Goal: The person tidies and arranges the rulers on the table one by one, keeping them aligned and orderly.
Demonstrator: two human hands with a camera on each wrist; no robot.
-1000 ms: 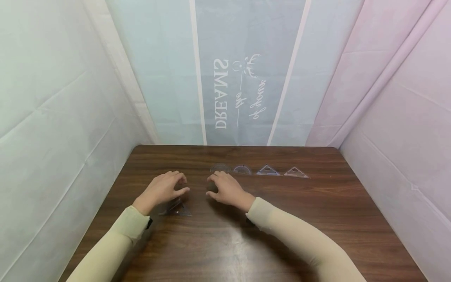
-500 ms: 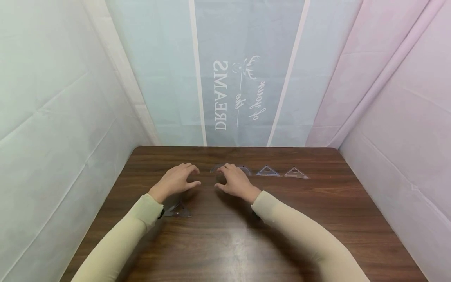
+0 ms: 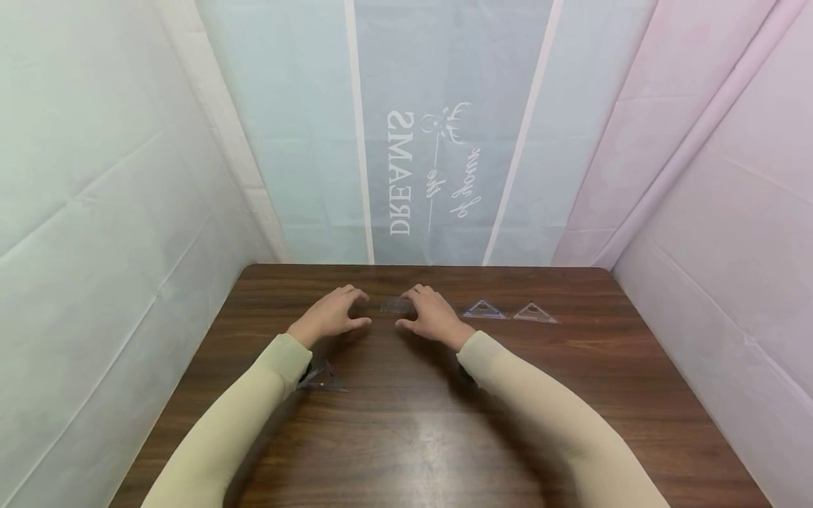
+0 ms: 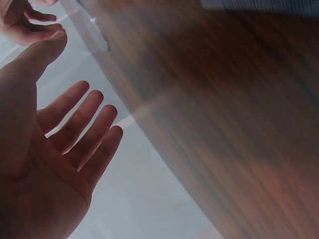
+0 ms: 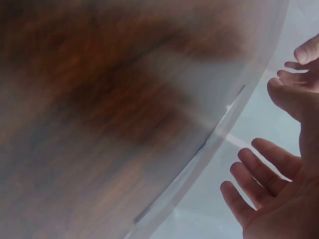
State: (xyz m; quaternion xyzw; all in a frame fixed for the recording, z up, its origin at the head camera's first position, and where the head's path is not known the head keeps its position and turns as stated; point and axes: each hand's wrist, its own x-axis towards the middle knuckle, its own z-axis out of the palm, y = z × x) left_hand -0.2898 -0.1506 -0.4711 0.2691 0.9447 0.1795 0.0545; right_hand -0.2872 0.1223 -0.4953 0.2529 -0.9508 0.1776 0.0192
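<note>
Both hands hover over the far half of the brown table, fingers loosely bent and holding nothing. My left hand [image 3: 332, 312] is to the left of a clear protractor [image 3: 394, 305]. Just right of it is my right hand [image 3: 435, 317], whose fingertips overlap the protractor's edge in the head view and which hides a second one. By the left cuff lies a clear triangular set square [image 3: 329, 379], partly covered by the wrist. Further right lie a blue-tinted set square [image 3: 485, 309] and a clear set square [image 3: 535, 312]. The right wrist view shows spread fingers [image 5: 271, 174] above the surface.
The wooden table [image 3: 406, 409] has a rounded far edge against a pale blue curtain [image 3: 444, 63] with white lettering. Pale cloth walls [image 3: 127, 212] stand along both sides. Light glares on the table's near middle.
Both hands have moved forward and to the right over the table. The right hand has come over the second protractor, which showed earlier. The set squares have stayed where they were.
</note>
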